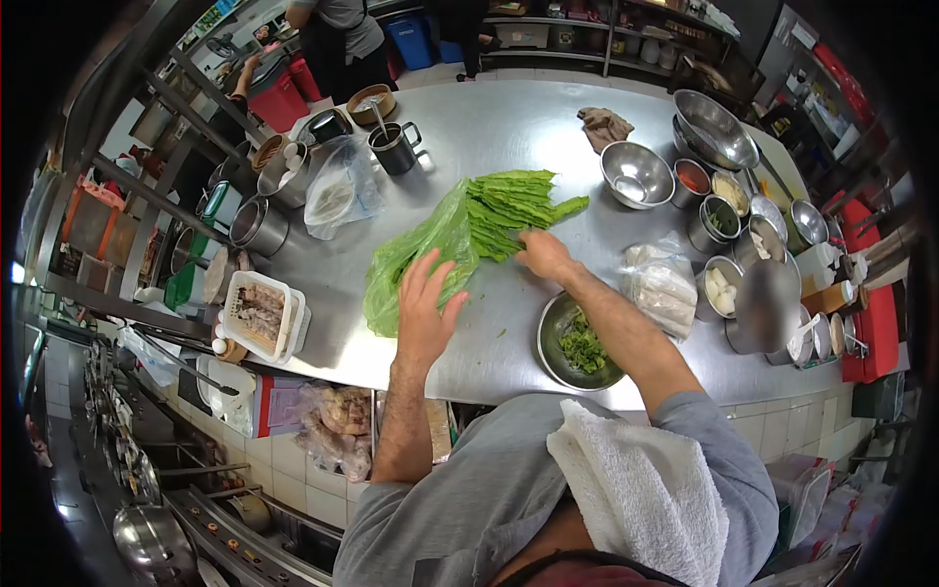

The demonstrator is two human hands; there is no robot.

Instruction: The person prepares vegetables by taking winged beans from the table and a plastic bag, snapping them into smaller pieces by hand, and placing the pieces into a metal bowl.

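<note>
Leaves (514,201) lie against the bag (445,233) on our counter (489,338); left hand (424,321) spread, released; right hand (546,256), grip we cannot tell. We judge sorting underway; next calls for steadying the bag.

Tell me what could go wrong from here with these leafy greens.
The metal bowl of green pieces sits near the table edge, beside the right arm; a bump might tip it. Long leaves jut loose from the plastic bag, so some could scatter by the right hand.
</note>
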